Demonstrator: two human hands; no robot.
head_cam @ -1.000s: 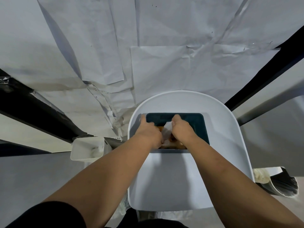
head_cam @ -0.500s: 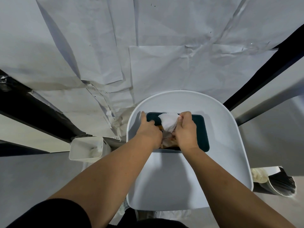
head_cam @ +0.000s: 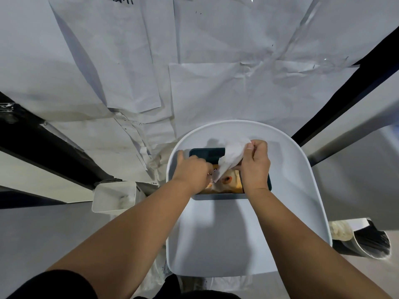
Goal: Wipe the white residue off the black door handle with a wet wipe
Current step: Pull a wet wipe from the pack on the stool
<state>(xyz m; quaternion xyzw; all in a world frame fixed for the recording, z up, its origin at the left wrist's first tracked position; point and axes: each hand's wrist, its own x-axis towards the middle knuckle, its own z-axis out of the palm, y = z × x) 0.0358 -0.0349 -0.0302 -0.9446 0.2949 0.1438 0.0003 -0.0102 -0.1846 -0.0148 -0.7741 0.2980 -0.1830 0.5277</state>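
Note:
A dark teal wet-wipe pack with an orange label lies on a white chair seat in front of me. My left hand presses down on the pack's left side. My right hand pinches a white wet wipe that stretches up and to the right out of the pack's opening, its lower end still at the opening. No black door handle with white residue can be made out in this view.
White paper sheets cover the floor beyond the chair. A small white bin stands to the left. A bin with a dark liner sits at the right. Black bars cross both sides.
My right hand has lifted up and to the right, drawing the wipe further out of the pack. My left hand stays pressed on the pack.

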